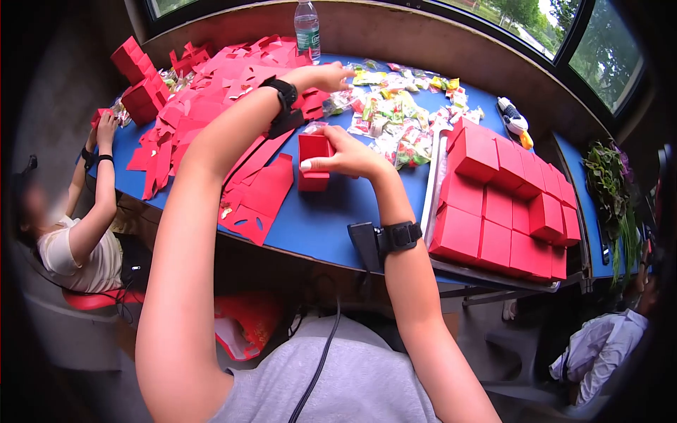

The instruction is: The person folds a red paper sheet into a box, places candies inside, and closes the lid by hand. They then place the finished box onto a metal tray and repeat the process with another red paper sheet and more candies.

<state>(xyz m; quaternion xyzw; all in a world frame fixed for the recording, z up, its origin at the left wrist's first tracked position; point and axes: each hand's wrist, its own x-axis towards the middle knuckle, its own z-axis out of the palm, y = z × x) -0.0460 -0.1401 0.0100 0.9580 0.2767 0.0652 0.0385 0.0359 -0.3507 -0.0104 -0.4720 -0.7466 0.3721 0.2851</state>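
My right hand [347,155] is closed round a small red paper box [314,180], its thumb on the near wall. The box stands on the blue table with its top open, and a clear wrapper shows at its far rim. Farther away, my left hand [330,76] reaches over the edge of a spread of wrapped candies [395,113]. Its fingers look stretched and slightly apart, and I make out nothing held in them. Flat red box blanks [257,201] lie to the left of the box, beneath my left forearm.
A white tray [431,201] at right holds rows of stacked red boxes [462,233]. A water bottle [307,32] stands at the back. More red blanks [218,88] and a stack of boxes [141,84] are at left, where another person [84,240] handles a red piece.
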